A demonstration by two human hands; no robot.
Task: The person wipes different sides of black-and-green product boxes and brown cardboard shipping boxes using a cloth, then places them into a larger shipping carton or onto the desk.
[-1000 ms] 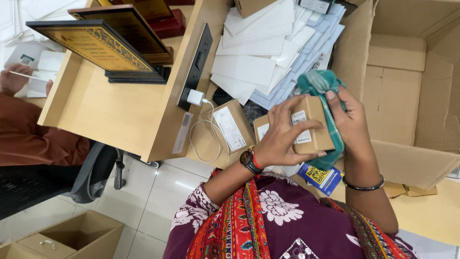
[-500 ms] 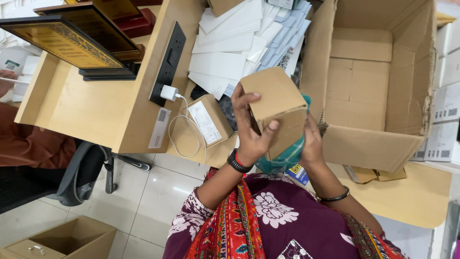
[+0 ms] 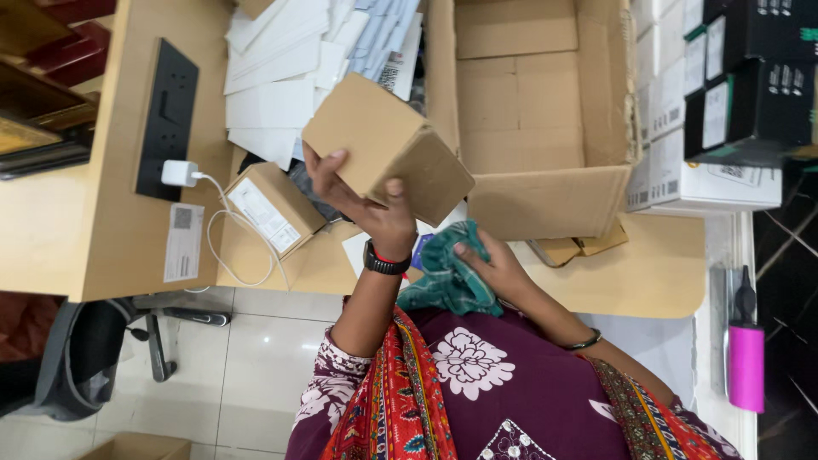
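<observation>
The left hand (image 3: 366,204) held a plain brown cardboard box (image 3: 388,146) raised above the light wooden surface (image 3: 111,247), its grip closed around the box's lower edge, fingers on one face and thumb on the end face. The box sat tilted, one corner pointing toward the large open cardboard carton (image 3: 528,119) just beside it. A black watch with a red band (image 3: 385,260) ringed the left wrist.

The right hand (image 3: 494,264) rested lower, near the body, its grip closed on a crumpled teal cloth (image 3: 447,277) that hung over the surface's edge.

Left of the raised box, a second small brown cardboard box with a white label (image 3: 273,209) lay on the surface. A white charger plug (image 3: 179,173) sat against a black socket strip (image 3: 166,115), its white cable (image 3: 234,251) looping beside the labelled box. A pile of white envelopes (image 3: 290,77) spread behind. Stacked white and black cartons (image 3: 724,111) stood at the right, and a pink-bodied bottle (image 3: 746,362) lay well apart near the floor.
</observation>
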